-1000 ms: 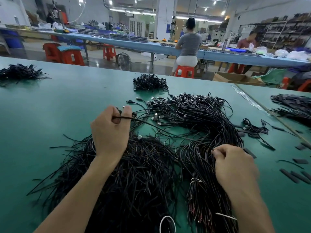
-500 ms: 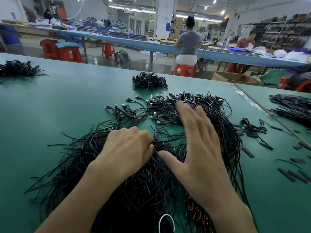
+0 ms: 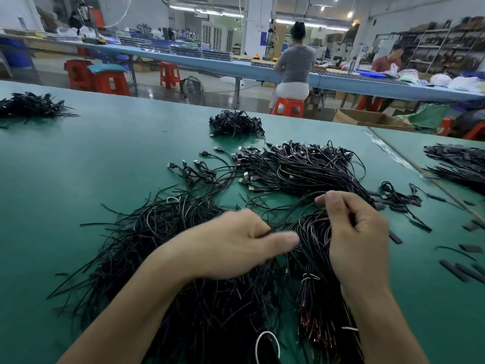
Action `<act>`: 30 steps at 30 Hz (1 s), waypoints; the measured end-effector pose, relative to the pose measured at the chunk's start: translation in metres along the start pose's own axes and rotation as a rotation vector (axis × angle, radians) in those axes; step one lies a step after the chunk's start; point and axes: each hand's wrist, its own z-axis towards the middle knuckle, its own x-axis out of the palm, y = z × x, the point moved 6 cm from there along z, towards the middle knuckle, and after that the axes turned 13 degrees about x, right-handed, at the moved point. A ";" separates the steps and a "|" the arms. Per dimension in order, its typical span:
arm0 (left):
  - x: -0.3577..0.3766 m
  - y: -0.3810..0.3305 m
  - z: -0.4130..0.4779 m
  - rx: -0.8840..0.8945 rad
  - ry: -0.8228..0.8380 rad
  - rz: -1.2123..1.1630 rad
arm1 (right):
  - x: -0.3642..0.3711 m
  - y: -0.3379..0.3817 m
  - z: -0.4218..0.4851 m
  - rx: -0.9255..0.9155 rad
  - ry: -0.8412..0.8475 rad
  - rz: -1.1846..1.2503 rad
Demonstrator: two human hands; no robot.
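Observation:
A large bunch of black USB cables [image 3: 301, 174] lies across the green table [image 3: 78, 166], plugs fanned out at the far end. Left of it spreads a loose pile of thin black strands [image 3: 157, 232]. My left hand [image 3: 236, 245] rests on that pile with curled fingers and the thumb stretched right; it is blurred and seems to pinch a strand. My right hand [image 3: 354, 232] hovers over the bunch's near part, thumb and forefinger pinching a thin black cable, another cable running through its curled fingers.
A small heap of coiled cables [image 3: 236, 124] sits further back, another heap [image 3: 29, 106] at the far left, and a third [image 3: 459, 166] at the right. Flat black pieces [image 3: 459, 269] and a coiled cable [image 3: 399, 195] lie right of my hands. People work at a blue bench behind.
My right hand, spread flat over the bunch half a second ago, has drawn back and closed on a cable. My left hand let go of its earlier cable and moved down onto the strand pile.

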 end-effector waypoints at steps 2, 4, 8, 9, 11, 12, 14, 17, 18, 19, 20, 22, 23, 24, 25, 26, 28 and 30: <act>0.020 -0.017 -0.002 0.129 0.247 -0.266 | 0.001 -0.004 0.001 0.033 0.009 0.050; 0.029 -0.033 -0.007 0.253 0.382 -0.504 | 0.004 -0.007 0.001 0.052 0.036 0.092; 0.024 -0.046 -0.010 0.386 0.339 -0.874 | 0.008 -0.009 0.000 0.083 0.096 0.126; 0.020 -0.046 -0.008 0.386 0.285 -1.003 | 0.009 -0.010 0.000 0.097 0.116 0.114; 0.008 -0.044 -0.003 0.403 0.101 -1.195 | 0.014 -0.011 -0.001 0.129 0.211 0.054; 0.000 -0.042 0.000 0.416 -0.029 -1.253 | 0.019 -0.011 -0.003 0.138 0.291 0.013; -0.014 -0.030 0.005 0.416 -0.318 -1.334 | 0.030 -0.009 -0.011 0.135 0.487 -0.095; -0.026 -0.002 0.008 0.368 -0.710 -1.338 | 0.043 -0.001 -0.028 0.086 0.742 -0.258; -0.027 0.005 0.009 0.356 -0.786 -1.312 | 0.044 0.002 -0.032 0.066 0.794 -0.284; -0.027 0.009 0.009 0.355 -0.824 -1.269 | 0.044 0.006 -0.035 0.046 0.822 -0.304; -0.026 0.011 0.010 0.364 -0.834 -1.187 | 0.043 0.010 -0.037 0.023 0.826 -0.327; -0.023 0.012 0.009 0.379 -0.829 -0.855 | 0.040 0.018 -0.038 -0.044 0.791 -0.360; -0.022 0.011 0.009 0.374 -0.813 -0.652 | 0.037 0.022 -0.037 -0.077 0.761 -0.356; -0.019 0.009 0.010 0.358 -0.777 -0.471 | 0.035 0.026 -0.036 -0.099 0.724 -0.336; -0.015 0.007 0.011 0.340 -0.721 -0.326 | 0.032 0.030 -0.035 -0.113 0.685 -0.307; -0.010 0.004 0.013 0.322 -0.654 -0.229 | 0.029 0.033 -0.033 -0.124 0.649 -0.277; -0.001 0.002 0.016 0.244 -0.526 -0.207 | 0.024 0.036 -0.030 -0.137 0.584 -0.211; 0.008 0.001 0.016 0.142 -0.378 -0.283 | 0.018 0.038 -0.025 -0.142 0.504 -0.126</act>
